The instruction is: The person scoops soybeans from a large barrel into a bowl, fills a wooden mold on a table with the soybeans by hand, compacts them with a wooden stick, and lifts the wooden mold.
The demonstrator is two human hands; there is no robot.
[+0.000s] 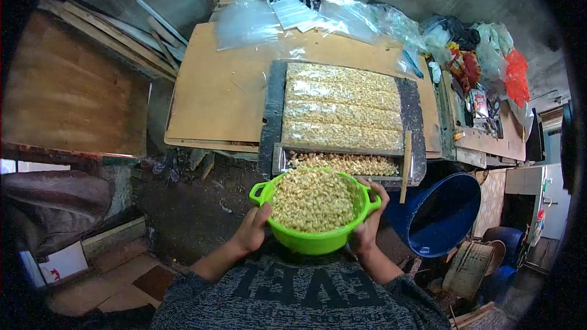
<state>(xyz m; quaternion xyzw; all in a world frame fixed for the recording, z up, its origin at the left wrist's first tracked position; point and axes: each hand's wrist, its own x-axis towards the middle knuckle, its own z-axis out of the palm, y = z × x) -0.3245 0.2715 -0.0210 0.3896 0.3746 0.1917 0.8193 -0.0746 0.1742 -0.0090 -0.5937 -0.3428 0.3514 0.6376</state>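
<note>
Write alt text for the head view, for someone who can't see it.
Both hands hold a green bowl full of small pale pieces. Beyond it, rows of similar pieces under clear plastic sit in a dark frame partly on a tan board; a blue barrel is to the right.

Tan tabletop (214,91), dark-framed tray (273,104), plastic sheets (247,23) atop

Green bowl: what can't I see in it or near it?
All in the head view:
Bottom inside the green bowl: covered by pale pieces.
Left hand: most fingertips hidden by the bowl.
Dark frame: part of its near edge is behind the bowl.
Shirt: cut off by the bottom edge.
</note>
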